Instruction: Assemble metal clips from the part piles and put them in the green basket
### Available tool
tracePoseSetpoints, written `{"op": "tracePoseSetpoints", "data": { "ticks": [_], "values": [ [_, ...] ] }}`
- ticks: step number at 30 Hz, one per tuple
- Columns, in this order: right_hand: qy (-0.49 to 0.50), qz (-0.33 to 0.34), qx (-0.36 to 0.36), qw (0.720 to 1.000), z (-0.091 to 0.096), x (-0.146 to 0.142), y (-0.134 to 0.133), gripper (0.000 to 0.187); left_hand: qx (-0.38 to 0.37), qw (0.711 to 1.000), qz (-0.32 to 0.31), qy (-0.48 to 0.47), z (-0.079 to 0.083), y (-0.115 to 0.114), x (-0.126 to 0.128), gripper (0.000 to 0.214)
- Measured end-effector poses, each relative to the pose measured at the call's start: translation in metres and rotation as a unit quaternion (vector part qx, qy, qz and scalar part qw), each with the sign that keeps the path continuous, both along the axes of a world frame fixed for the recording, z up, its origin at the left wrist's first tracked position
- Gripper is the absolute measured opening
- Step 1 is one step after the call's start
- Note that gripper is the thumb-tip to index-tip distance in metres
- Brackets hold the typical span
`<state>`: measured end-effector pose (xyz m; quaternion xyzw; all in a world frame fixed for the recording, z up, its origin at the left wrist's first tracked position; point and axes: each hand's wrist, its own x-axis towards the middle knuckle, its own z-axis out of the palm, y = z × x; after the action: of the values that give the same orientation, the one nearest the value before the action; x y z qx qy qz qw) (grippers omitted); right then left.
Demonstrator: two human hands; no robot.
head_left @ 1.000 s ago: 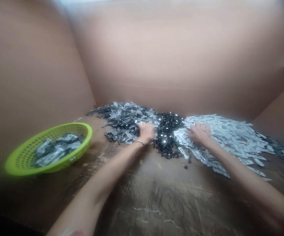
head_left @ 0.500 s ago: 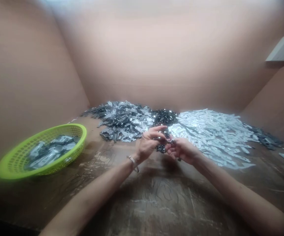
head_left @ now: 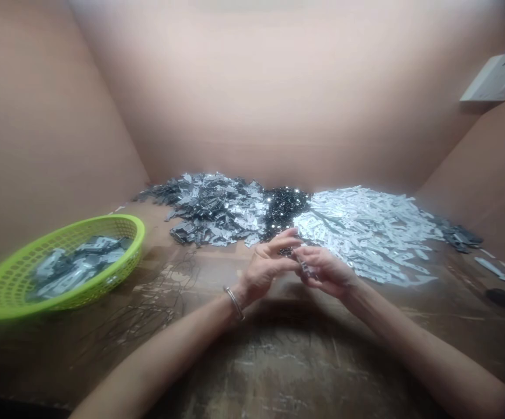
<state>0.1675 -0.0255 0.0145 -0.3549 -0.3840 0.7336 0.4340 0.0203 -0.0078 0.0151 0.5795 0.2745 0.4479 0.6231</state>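
In front of the piles, my two hands meet over a small metal part point(head_left: 307, 269). My right hand point(head_left: 329, 272) is closed round this part, fingers curled. At the part's near end, the thumb and fingertips of my left hand point(head_left: 264, 266) pinch; a bangle point(head_left: 233, 302) circles that wrist. Fingers hide much of the part, so its exact kind does not show. Just beyond lie a heap of small dark shiny pieces point(head_left: 286, 208), a pile of grey metal plates point(head_left: 221, 209) to its left, and a pile of pale, long flat metal pieces point(head_left: 374, 233) to its right.
A yellow-green plastic basket point(head_left: 136, 247) with several metal assemblies stands at the left. Dark pieces point(head_left: 459, 235) and a dark round object point(head_left: 501, 298) lie on the right of the worn tabletop point(head_left: 287, 372). Panels enclose the back and sides; a white socket box point(head_left: 494, 78) hangs right.
The view has shifted slightly to the right. My right hand has turned the metal part, which now shows more between the hands; my left fingers have come closer to it.
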Motion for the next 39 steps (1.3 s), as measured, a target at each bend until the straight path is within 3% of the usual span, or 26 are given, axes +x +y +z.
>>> {"op": "tracePoseSetpoints", "data": {
  "ticks": [3, 7, 11, 15, 17, 20, 22, 26, 31, 35, 39],
  "values": [
    [-0.026, -0.113, -0.002, 0.993, -0.004, 0.005, 0.007, 0.010, -0.109, 0.993, 0.053, -0.012, -0.013, 0.000, -0.001, 0.033],
    [-0.067, -0.201, -0.013, 0.977, -0.014, 0.007, 0.009, 0.014, -0.192, 0.981, 0.030, 0.005, -0.024, -0.007, -0.001, 0.038],
    [-0.104, -0.202, -0.019, 0.974, -0.021, 0.005, 0.003, 0.015, -0.211, 0.977, 0.005, 0.017, -0.025, -0.014, 0.002, 0.025],
    [-0.175, -0.155, 0.036, 0.972, -0.006, 0.021, -0.001, 0.018, -0.238, 0.969, 0.036, 0.052, -0.024, -0.010, -0.002, 0.013],
    [-0.274, -0.195, 0.109, 0.935, 0.006, 0.037, -0.001, 0.021, -0.233, 0.969, 0.052, 0.069, -0.025, -0.006, -0.007, 0.011],
    [-0.472, -0.220, 0.165, 0.837, 0.014, 0.060, 0.001, 0.021, -0.228, 0.968, 0.057, 0.089, -0.027, -0.001, -0.013, 0.010],
    [-0.546, -0.167, 0.203, 0.795, 0.009, 0.067, 0.001, 0.019, -0.226, 0.968, 0.050, 0.095, -0.029, 0.000, -0.015, 0.010],
    [-0.612, -0.050, 0.282, 0.738, -0.014, 0.060, -0.002, 0.018, -0.229, 0.968, 0.044, 0.093, -0.032, 0.000, -0.015, 0.011],
    [-0.681, -0.024, 0.322, 0.658, -0.029, 0.044, -0.002, 0.017, -0.262, 0.960, 0.043, 0.086, -0.031, 0.000, -0.012, 0.012],
    [-0.693, -0.030, 0.339, 0.635, -0.026, 0.045, -0.001, 0.017, -0.279, 0.957, 0.040, 0.073, -0.030, 0.000, -0.012, 0.012],
    [-0.653, -0.009, 0.347, 0.673, -0.015, 0.050, 0.000, 0.017, -0.266, 0.962, 0.013, 0.055, -0.035, 0.000, -0.013, 0.011]
  ]
}}
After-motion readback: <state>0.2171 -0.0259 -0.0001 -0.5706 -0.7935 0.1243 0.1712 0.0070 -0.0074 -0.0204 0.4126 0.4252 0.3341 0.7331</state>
